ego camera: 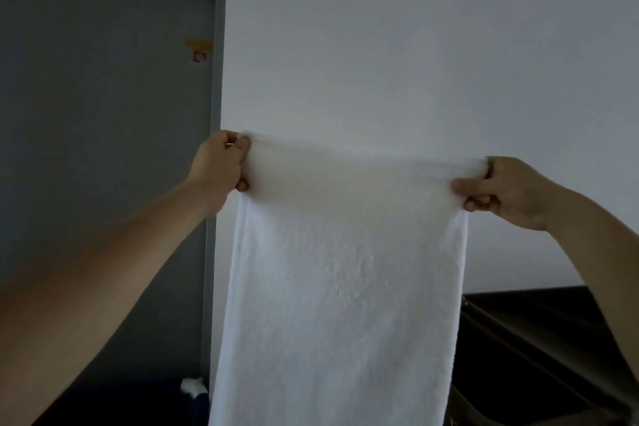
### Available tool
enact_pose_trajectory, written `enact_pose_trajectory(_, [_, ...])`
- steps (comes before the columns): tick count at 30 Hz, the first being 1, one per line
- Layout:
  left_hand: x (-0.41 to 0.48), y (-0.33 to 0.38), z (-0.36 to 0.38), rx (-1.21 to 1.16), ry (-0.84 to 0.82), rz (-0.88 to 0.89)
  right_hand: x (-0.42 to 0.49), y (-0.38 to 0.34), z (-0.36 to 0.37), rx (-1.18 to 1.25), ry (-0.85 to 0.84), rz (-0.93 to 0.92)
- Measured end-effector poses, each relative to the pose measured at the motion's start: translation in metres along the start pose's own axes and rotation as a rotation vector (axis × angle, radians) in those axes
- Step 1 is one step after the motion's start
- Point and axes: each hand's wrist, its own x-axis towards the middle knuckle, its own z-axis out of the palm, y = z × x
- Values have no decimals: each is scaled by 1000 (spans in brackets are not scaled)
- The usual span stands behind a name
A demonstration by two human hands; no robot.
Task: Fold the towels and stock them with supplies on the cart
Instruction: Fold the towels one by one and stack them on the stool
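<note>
The towel (pixel 342 287) between the hands is plain white with a nubbly terry texture. Behind the left hand (pixel 218 166) the door (pixel 103 149) is flat grey, with a yellow strip (pixel 200 44) and a red-and-white sticker (pixel 200 56) above that hand. Below the right hand (pixel 508 190), the furniture (pixel 539 322) is dark brown.

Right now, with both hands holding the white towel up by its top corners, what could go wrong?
1. The left hand and right hand pinch only the corners of the towel; if one slips, that side may drop.
2. The towel's lower end runs out of view, so it might drag on something unseen.
3. The dark furniture at the right looks near and could catch the hanging edge.
</note>
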Motion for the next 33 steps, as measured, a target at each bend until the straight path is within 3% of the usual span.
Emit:
enact_pose_trajectory(4, [4, -10, 13, 79, 19, 12, 13, 18, 16, 11, 149, -7])
enact_pose_trajectory(8, [15, -37, 25, 260, 15, -93, 43, 41, 43, 72, 203, 64])
enact_pose_trajectory(11, [41, -43, 34, 198, 85, -109, 80, 40, 58, 85, 327, -56])
enact_pose_trajectory(15, [94, -12, 40, 81, 208, 1, 127, 12, 63, 99, 433, -245])
enact_pose_trajectory(24, [89, 2, 27, 43, 243, 87, 142, 21, 49, 72, 396, -368])
enact_pose_trajectory(33, [-13, 1, -14, 48, 123, -44, 39, 48, 47, 66, 313, -340])
